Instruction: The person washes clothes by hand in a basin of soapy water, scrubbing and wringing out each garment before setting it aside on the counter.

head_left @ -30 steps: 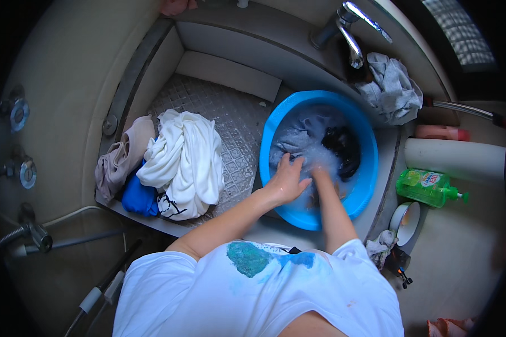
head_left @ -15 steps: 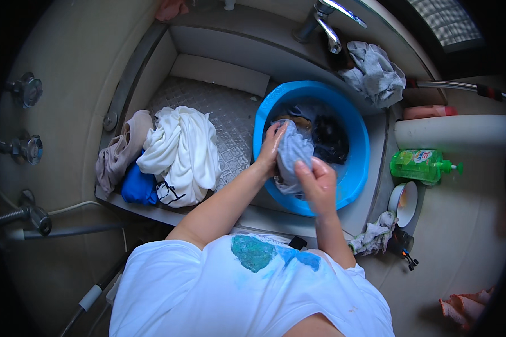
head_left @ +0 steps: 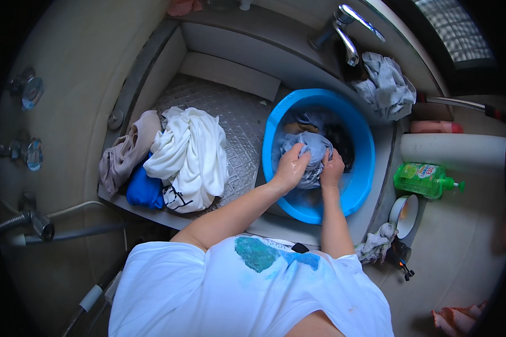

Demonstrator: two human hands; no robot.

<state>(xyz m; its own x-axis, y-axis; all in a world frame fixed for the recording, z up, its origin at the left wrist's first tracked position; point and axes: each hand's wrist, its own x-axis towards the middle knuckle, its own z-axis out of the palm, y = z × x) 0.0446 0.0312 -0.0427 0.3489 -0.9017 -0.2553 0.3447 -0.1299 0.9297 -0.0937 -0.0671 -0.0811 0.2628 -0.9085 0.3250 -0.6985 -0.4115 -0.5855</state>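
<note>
Both my hands are in the blue plastic basin [head_left: 365, 165], gripping a wet light grey-blue cloth [head_left: 312, 143]. My left hand [head_left: 292, 167] is closed on its near left part, and my right hand [head_left: 332, 168] pinches its right side. Dark clothes [head_left: 341, 149] and a tan piece [head_left: 299, 128] lie behind it in soapy water. Left of the basin, in the sink [head_left: 238, 188], are a white garment pile [head_left: 188, 151], a beige garment [head_left: 126, 154] and a blue one [head_left: 140, 191].
A chrome faucet [head_left: 348, 42] and grey cloth [head_left: 385, 90] are behind the basin. At right are a green pump bottle [head_left: 421, 181], white roll [head_left: 452, 147], shallow bowl [head_left: 405, 216] and crumpled rag [head_left: 376, 244]. Valves [head_left: 29, 150] line the left wall.
A second ago my hands were down in the suds; half a second ago they had lifted the grey-blue cloth higher. Now it sits lower in the basin, my hands closer together around it.
</note>
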